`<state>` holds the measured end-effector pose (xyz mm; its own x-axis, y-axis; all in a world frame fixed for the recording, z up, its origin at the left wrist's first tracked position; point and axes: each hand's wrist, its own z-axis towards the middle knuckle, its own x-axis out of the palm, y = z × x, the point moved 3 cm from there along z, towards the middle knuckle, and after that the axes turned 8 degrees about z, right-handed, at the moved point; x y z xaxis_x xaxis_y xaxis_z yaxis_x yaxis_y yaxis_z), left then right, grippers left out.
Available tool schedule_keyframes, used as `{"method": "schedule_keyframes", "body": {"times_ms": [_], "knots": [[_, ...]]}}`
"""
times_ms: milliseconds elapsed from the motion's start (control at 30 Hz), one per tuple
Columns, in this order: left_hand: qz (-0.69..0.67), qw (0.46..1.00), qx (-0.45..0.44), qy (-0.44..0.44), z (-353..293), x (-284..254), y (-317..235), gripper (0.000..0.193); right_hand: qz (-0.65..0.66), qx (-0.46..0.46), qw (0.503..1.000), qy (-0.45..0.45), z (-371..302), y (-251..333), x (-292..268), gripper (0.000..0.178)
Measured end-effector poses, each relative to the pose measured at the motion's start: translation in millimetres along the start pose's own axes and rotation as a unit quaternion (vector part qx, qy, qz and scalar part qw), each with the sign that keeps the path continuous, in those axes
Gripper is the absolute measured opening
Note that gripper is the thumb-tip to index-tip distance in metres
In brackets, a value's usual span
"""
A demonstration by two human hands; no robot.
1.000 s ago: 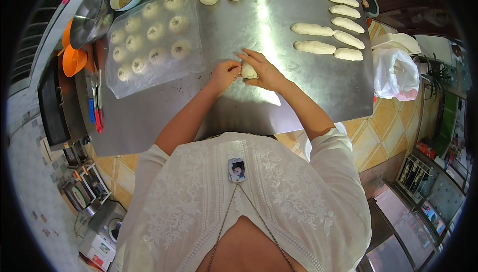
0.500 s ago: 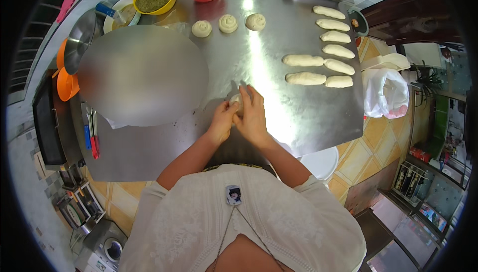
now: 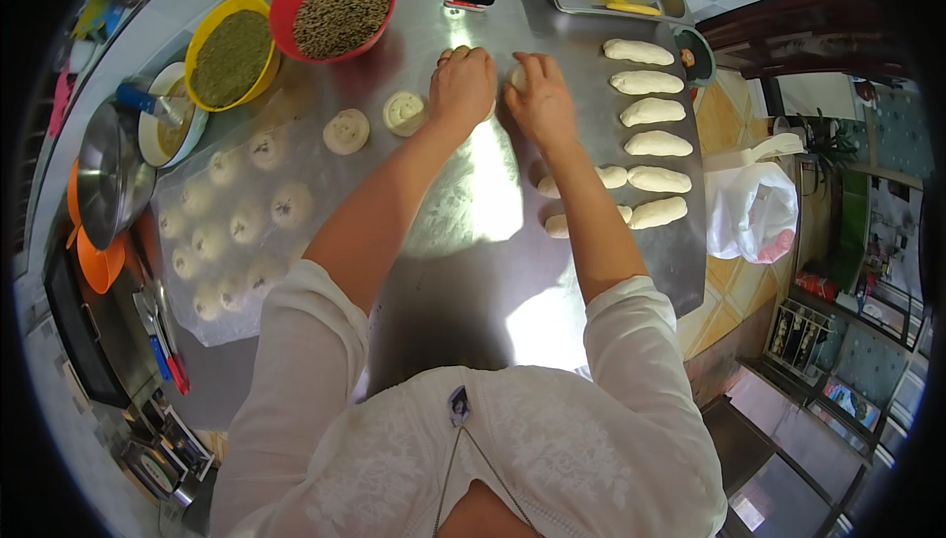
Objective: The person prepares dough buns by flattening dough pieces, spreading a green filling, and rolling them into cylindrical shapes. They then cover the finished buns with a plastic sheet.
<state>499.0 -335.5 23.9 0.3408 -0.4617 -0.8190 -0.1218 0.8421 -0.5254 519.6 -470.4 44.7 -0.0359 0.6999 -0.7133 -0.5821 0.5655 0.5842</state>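
Head view: left hand [image 3: 463, 90] curling just apart from the right, its grip hidden, right hand [image 3: 542, 102] clasping a dough ball [image 3: 515, 75], swirled buns [image 3: 346, 132] sitting left, red bowl [image 3: 282, 12] beyond them, right forearm [image 3: 591, 208] partly blocking dough rolls [image 3: 659, 179].

Both my arms reach forward over the counter [image 3: 434, 287], elbows bent and set wide on either side of my chest. My left forearm [image 3: 394, 205] slants inward from the near edge; my right forearm [image 3: 589, 205] leans in from the right-hand side, steeper. They draw together, so my hands sit close side by side, a narrow gap between, nearer the far edge than the near one. My left hand [image 3: 463, 90] is back-up, its fingers bent downward. My right hand [image 3: 541, 100] is back-up too, its fingers curled and pointing at the far edge.
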Motion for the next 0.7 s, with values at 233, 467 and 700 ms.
{"method": "schedule_keyframes", "body": {"times_ms": [233, 467, 700], "knots": [[-0.02, 0.989, -0.118, 0.087, 10, 15, 18, 0.027, -0.054, -0.006, 0.998, -0.03, -7, -18, 27, 0.041], [-0.009, 0.984, -0.103, 0.143, 16, 5, 20, 0.031, 0.117, -0.013, 0.992, 0.05, -11, -27, -59, 0.067], [-0.09, 0.988, 0.087, 0.088, -74, -48, -38, 0.033, -0.043, 0.046, 0.946, 0.318, -105, -75, -121, 0.044]]}}
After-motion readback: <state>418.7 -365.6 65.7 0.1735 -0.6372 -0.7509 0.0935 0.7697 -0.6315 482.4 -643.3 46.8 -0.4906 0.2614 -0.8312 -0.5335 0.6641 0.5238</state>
